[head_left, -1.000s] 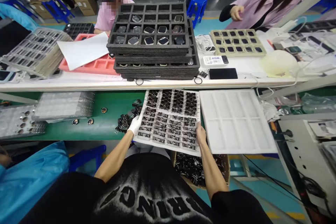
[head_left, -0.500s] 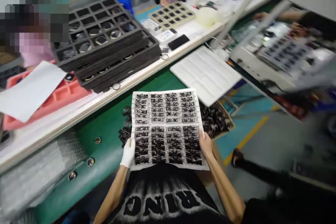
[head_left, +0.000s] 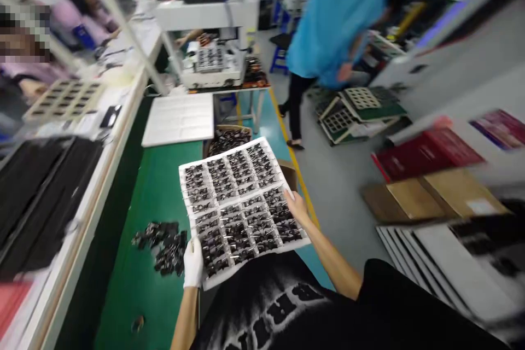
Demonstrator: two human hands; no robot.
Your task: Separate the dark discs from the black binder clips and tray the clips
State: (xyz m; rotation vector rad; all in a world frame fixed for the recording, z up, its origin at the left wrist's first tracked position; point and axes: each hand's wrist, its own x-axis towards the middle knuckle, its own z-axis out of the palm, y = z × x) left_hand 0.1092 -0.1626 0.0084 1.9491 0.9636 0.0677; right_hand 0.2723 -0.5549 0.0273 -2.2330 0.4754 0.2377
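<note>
A white compartment tray point(head_left: 216, 208) is held up in front of my body, turned a little, with rows of small black clips point(head_left: 233, 229) with metal handles in its cells. My left hand point(head_left: 193, 264), in a white glove, grips the tray's lower left edge. Bare-skinned, my right hand point(head_left: 297, 208) is closed round the right edge, thumb on top. Loose black pieces point(head_left: 166, 246) lie heaped on the green bench top point(head_left: 127, 284) to the left of the tray. Beyond the tray, a box point(head_left: 229, 134) of dark pieces is partly covered.
An empty white tray point(head_left: 180, 117) lies at the bench's far end. A person in blue point(head_left: 332, 22) stands in the aisle. Cartons point(head_left: 426, 197) and stacked white panels point(head_left: 459, 262) are on the right. The raised white shelf edge point(head_left: 90, 219) runs along the left.
My view has swung to the right, bringing the aisle and the person in blue into sight. The clip tray stays in both hands and now appears slanted.
</note>
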